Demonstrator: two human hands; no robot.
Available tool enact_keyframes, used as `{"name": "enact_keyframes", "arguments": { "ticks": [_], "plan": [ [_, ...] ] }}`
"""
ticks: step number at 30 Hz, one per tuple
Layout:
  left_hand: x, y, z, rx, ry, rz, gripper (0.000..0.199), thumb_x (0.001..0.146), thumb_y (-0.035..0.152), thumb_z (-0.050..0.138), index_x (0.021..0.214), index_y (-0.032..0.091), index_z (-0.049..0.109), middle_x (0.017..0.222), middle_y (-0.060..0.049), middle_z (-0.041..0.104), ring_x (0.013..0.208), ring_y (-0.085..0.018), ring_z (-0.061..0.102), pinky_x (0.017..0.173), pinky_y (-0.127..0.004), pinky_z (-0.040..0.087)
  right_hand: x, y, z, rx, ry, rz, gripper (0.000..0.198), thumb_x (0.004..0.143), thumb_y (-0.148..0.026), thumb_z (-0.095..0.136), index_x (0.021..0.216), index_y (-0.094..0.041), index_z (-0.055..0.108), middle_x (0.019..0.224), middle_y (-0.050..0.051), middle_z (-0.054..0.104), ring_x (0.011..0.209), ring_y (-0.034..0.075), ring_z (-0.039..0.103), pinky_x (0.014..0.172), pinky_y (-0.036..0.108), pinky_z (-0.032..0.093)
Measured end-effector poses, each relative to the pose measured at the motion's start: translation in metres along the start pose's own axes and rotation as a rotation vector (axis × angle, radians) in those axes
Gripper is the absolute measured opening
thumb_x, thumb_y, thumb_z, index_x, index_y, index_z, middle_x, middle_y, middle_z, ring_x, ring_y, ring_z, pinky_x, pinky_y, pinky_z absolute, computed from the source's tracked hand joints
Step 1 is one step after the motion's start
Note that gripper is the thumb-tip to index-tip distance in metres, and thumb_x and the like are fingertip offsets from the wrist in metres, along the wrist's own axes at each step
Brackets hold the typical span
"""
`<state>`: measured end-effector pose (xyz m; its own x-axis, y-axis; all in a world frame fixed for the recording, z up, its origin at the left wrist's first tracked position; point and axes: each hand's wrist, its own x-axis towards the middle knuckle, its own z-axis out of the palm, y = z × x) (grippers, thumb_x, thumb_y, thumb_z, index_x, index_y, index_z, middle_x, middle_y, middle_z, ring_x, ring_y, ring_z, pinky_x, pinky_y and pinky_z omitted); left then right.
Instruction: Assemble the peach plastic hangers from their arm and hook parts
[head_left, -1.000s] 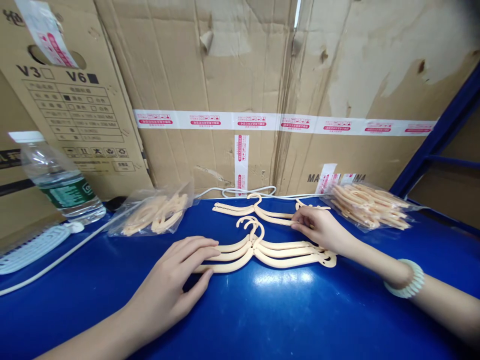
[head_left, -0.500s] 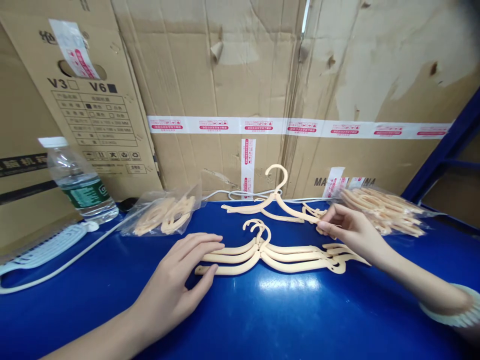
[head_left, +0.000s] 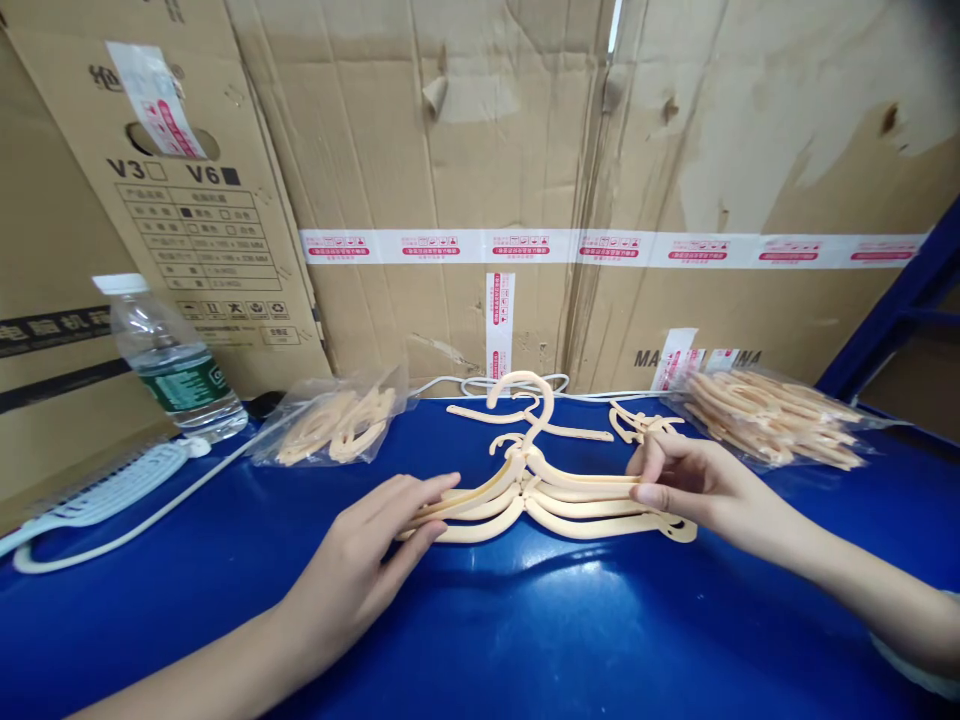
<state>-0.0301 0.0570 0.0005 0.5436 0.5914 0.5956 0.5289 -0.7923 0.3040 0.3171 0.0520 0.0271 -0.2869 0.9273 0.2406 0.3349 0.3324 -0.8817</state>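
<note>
My right hand point(head_left: 694, 490) pinches top hanger point(head_left: 589, 481) over stack point(head_left: 589, 530); left hand point(head_left: 367, 545) round stack's left end, can't tell if gripping. Few stacked already, loose hanger point(head_left: 487, 414) behind stack isn't.

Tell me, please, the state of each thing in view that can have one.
Upper hanger: hook up, right end pinched by right hand.
Left hand: at upper hanger's left end, grip unclear.
Lower hangers: lying in a row.
Rear hanger: lying loose on the table.
Bottle: capped, partly filled.
Left bag: holding hangers, seal unclear.
Right bag: holding hangers, seal unclear.
Left carton: taped.
</note>
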Motion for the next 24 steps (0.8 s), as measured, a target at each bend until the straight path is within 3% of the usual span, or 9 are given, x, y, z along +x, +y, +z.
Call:
{"name": "enact_keyframes", "arguments": {
  "ticks": [4, 7, 10, 13, 17, 24],
  "plan": [
    [0.002, 0.006, 0.000, -0.104, -0.144, -0.023, 0.038, 0.101, 0.014, 0.036, 0.134, 0.028, 0.048, 0.119, -0.004, 0.063, 0.104, -0.016, 0.061, 0.091, -0.025, 0.048, -0.002, -0.003, -0.007, -0.084, -0.125, -0.031, 0.029, 0.083, -0.042, 0.071, 0.071, -0.019, 0.059, 0.087, 0.005, 0.064, 0.074, 0.016, 0.060, 0.061, 0.026, 0.048],
    [0.003, 0.009, 0.000, -0.134, -0.168, -0.102, 0.035, 0.102, 0.020, 0.033, 0.134, 0.027, 0.048, 0.121, -0.004, 0.063, 0.105, -0.017, 0.061, 0.091, -0.025, 0.048, 0.000, -0.003, -0.024, -0.103, -0.065, -0.079, 0.021, 0.086, -0.042, 0.068, 0.086, -0.021, 0.066, 0.105, 0.007, 0.066, 0.096, 0.021, 0.063, 0.080, 0.032, 0.051],
    [0.003, 0.009, 0.000, -0.155, -0.186, -0.141, 0.034, 0.103, 0.024, 0.034, 0.134, 0.028, 0.047, 0.123, -0.005, 0.062, 0.107, -0.018, 0.060, 0.093, -0.027, 0.046, 0.005, 0.007, -0.042, -0.211, 0.132, -0.080, 0.029, 0.087, -0.049, 0.064, 0.100, -0.023, 0.067, 0.102, 0.007, 0.069, 0.090, 0.022, 0.065, 0.078, 0.035, 0.053],
    [0.002, 0.008, 0.000, -0.170, -0.209, -0.159, 0.034, 0.103, 0.024, 0.032, 0.135, 0.029, 0.046, 0.124, -0.005, 0.061, 0.109, -0.019, 0.058, 0.094, -0.029, 0.045, 0.011, 0.026, -0.055, -0.567, 0.235, -0.194, 0.031, 0.090, -0.049, 0.058, 0.097, -0.021, 0.069, 0.097, 0.008, 0.071, 0.085, 0.025, 0.066, 0.075, 0.038, 0.054],
    [0.002, 0.008, 0.001, -0.182, -0.219, -0.181, 0.035, 0.104, 0.026, 0.031, 0.135, 0.030, 0.045, 0.118, -0.003, 0.061, 0.105, -0.018, 0.058, 0.090, -0.026, 0.045, 0.018, 0.050, -0.063, -0.993, 0.194, -0.361, 0.026, 0.095, -0.035, 0.050, 0.098, -0.019, 0.071, 0.095, 0.011, 0.072, 0.090, 0.028, 0.065, 0.079, 0.042, 0.052],
    [0.001, 0.007, 0.001, -0.181, -0.217, -0.168, 0.035, 0.103, 0.025, 0.032, 0.135, 0.032, 0.045, 0.113, -0.001, 0.061, 0.103, -0.016, 0.059, 0.090, -0.024, 0.044, 0.024, 0.060, -0.062, -1.181, 0.071, -0.359, 0.028, 0.091, -0.011, 0.049, 0.103, -0.019, 0.072, 0.102, 0.009, 0.072, 0.088, 0.027, 0.057, 0.076, 0.040, 0.047]
  ]
}}
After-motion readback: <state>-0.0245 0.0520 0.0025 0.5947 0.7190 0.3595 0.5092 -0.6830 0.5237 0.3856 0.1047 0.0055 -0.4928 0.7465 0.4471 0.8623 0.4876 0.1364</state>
